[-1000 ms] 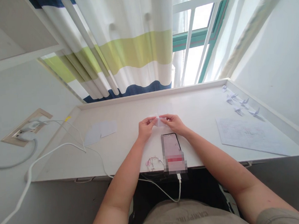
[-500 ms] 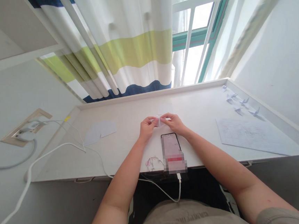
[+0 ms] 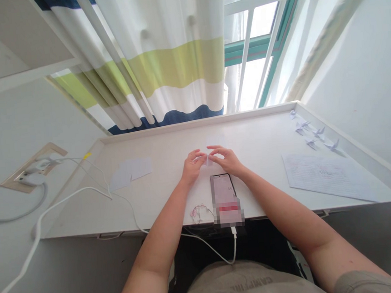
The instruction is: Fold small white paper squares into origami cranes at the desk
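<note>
Just above the phone (image 3: 223, 194), the left hand (image 3: 193, 166) and right hand (image 3: 227, 159) have their grips pinched on a small folded paper (image 3: 209, 159); well right of the phone sit finished paper cranes (image 3: 312, 131), while unfolded paper squares (image 3: 131, 170) lie to its left.

Desk (image 3: 167, 142) left: paper squares (image 3: 131, 173)
Desk centre: folded paper (image 3: 209, 159) between left hand (image 3: 193, 167) and right hand (image 3: 227, 160)
Desk front: smartphone (image 3: 223, 194)
Desk right: paper cranes (image 3: 312, 131) behind written sheet (image 3: 326, 178)

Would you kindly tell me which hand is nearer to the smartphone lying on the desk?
The right hand is nearer, just beyond the top edge of the smartphone. The left hand is farther off, beyond the phone and to its left.
</note>
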Tool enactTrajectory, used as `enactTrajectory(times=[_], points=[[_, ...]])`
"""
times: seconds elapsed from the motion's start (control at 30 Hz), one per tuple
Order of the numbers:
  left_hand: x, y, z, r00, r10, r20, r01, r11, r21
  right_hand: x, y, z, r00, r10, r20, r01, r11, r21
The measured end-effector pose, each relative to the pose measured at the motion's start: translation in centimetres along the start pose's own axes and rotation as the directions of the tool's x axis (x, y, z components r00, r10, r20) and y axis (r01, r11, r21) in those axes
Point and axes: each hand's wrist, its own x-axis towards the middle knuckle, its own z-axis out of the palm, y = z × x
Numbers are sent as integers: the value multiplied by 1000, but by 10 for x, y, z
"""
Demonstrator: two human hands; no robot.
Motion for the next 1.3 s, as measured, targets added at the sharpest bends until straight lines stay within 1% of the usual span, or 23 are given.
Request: enactTrajectory(times=[0.13, 0.23, 0.3, 0.37, 0.5, 0.6, 0.67, 0.73, 0.9, 1.03, 1.1, 1.2, 1.3], points=[[-1, 2, -1, 1000, 1, 4, -2, 1000, 18, 0, -3, 1, 1000, 10, 27, -11, 999, 43], [-4, 5, -1, 996, -33, 78, 35, 999, -24, 0, -5, 1, 1000, 13, 17, -13, 1000, 25], [-5, 7, 0, 993, -54, 101, 60, 997, -58, 0, -6, 0, 1000, 13, 11, -13, 1000, 11], [-6, 9, 1, 995, -49, 84, 55, 995, -79, 0, -7, 0, 1000, 16, 18, -16, 999, 28], [-6, 9, 1, 999, 14, 41, -10, 996, -92, -1, -5, 1, 998, 46, 43, -50, 992, 116], [-6, 9, 0, 998, 54, 14, -54, 998, -15, 0, -3, 1, 996, 77, 49, -84, 982, 166], [-6, 8, -1, 998, 63, -12, -62, 996, 62, 0, -3, 1, 995, 94, 44, -101, 979, 178], [-5, 8, -1, 998, 65, -24, -63, 994, 90, 1, -1, 0, 995, 98, 30, -102, 981, 167], [-4, 6, 0, 998, 64, 12, -64, 998, -11, 3, 3, -1, 997, 78, -23, -75, 993, 95], [-3, 5, 1, 996, 80, 34, -78, 995, -65, 4, 5, 0, 993, 116, -23, -113, 989, 98], [-3, 5, 2, 996, 84, 32, -81, 993, -82, 3, 6, 0, 988, 155, -7, -153, 980, 128], [-4, 4, 2, 997, 69, 26, -65, 992, -108, 2, 5, 1, 975, 208, 80, -221, 951, 214], [-5, 5, 2, 997, 60, 39, -55, 992, -111, 0, 2, 1, 972, 201, 120, -226, 937, 265]])
